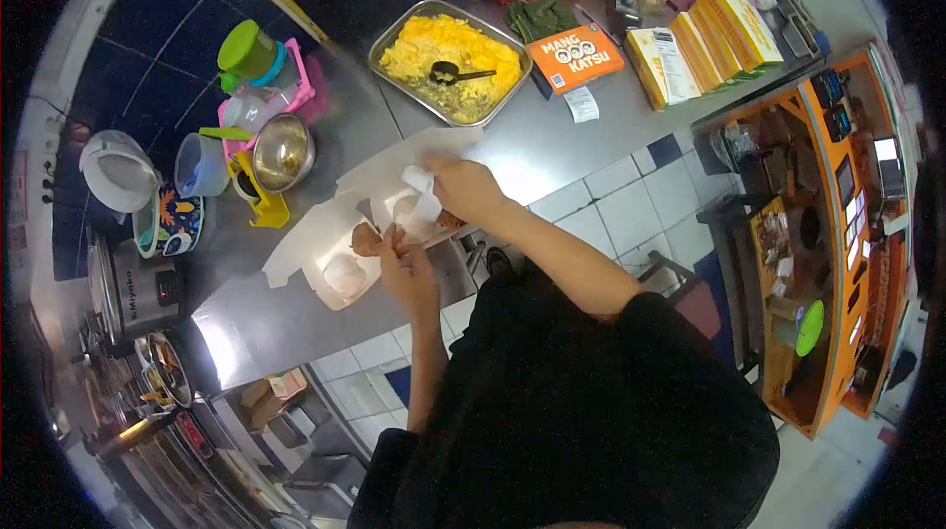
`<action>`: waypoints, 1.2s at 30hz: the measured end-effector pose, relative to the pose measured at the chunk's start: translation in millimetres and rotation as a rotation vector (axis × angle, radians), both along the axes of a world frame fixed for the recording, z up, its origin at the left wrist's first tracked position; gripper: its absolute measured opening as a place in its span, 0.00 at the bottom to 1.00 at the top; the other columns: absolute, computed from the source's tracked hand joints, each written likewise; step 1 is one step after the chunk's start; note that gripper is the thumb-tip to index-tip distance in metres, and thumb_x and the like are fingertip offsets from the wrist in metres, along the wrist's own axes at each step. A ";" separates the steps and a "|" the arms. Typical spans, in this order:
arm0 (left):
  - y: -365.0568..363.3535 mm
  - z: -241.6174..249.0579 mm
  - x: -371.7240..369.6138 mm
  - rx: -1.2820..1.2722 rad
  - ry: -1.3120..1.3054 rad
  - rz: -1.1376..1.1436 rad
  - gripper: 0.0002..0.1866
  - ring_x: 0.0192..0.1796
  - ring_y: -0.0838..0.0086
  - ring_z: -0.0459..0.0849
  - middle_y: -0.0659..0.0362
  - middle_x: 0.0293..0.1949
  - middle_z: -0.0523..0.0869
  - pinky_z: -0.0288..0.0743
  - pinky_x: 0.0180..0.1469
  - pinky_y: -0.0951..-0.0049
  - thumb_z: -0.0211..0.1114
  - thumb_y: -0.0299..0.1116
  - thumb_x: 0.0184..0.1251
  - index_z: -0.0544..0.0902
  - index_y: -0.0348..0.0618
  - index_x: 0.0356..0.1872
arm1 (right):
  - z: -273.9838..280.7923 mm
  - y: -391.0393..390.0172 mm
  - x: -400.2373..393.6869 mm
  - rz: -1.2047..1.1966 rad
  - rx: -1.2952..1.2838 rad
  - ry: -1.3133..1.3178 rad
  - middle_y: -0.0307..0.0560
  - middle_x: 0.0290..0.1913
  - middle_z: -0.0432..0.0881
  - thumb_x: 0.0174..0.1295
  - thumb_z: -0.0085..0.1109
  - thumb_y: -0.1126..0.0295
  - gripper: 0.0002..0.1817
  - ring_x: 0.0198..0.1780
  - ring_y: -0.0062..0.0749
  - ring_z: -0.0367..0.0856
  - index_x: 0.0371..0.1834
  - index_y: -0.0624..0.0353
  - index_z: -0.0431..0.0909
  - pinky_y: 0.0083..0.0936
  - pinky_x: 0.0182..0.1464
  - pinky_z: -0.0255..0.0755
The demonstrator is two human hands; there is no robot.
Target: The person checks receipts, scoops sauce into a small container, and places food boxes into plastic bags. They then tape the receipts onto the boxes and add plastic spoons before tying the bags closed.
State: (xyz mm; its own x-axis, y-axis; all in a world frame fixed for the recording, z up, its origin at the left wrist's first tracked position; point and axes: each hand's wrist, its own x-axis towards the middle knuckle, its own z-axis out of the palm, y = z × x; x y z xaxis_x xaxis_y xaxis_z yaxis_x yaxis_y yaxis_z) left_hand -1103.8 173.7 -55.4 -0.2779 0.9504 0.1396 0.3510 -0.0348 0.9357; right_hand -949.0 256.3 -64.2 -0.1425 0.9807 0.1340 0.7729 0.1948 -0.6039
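Observation:
Two open white paper boxes stand side by side at the counter's front edge. The left box (313,251) has a rounded white mound (345,277), which looks like rice, and my left hand (406,268) is over its right side. Those fingers pinch a brown fried piece (366,239) beside the mound. Above the right box (379,172), my right hand (465,188) is closed on a small white object (421,186), too blurred to name. Another pale mound (406,207) shows beneath it. A second brown piece (450,221) is partly hidden under my right wrist.
Behind the boxes is a metal tray (377,46) of yellow shredded food with a black scoop (445,72). An orange carton (576,58) and yellow boxes (690,46) stand back right. A steel bowl (284,153) and a Miyako cooker (143,285) are at left.

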 end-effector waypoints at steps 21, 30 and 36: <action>-13.8 107.4 322.9 -0.468 -0.339 -0.613 0.18 0.25 0.84 0.73 0.64 0.23 0.81 0.66 0.28 0.80 0.61 0.40 0.74 0.85 0.31 0.35 | 102.0 -166.7 321.0 -0.258 0.156 0.636 0.50 0.47 0.77 0.55 0.69 0.69 0.09 0.47 0.44 0.76 0.33 0.61 0.79 0.32 0.55 0.67; -19.2 132.7 452.9 -0.284 -0.268 -0.630 0.17 0.30 0.83 0.76 0.62 0.26 0.84 0.71 0.34 0.79 0.60 0.38 0.75 0.86 0.30 0.39 | 119.5 -194.4 450.2 -0.283 -0.344 0.934 0.40 0.30 0.81 0.71 0.55 0.69 0.11 0.35 0.26 0.75 0.38 0.66 0.83 0.22 0.43 0.68; 8.5 152.6 477.8 -0.368 -0.341 -0.751 0.18 0.32 0.84 0.77 0.61 0.29 0.86 0.72 0.34 0.78 0.58 0.39 0.77 0.85 0.30 0.39 | 145.6 -170.7 479.6 -0.286 -0.421 1.099 0.36 0.31 0.83 0.72 0.55 0.71 0.11 0.34 0.14 0.76 0.41 0.69 0.82 0.15 0.37 0.71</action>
State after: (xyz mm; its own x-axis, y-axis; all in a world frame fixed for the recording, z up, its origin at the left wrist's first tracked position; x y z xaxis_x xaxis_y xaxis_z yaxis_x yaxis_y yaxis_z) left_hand -626.0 182.2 97.2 0.4631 0.8667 -0.1853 0.0580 0.1790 0.9821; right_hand -469.4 85.6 81.4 0.0760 0.9540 -0.2899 -0.2098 -0.2690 -0.9400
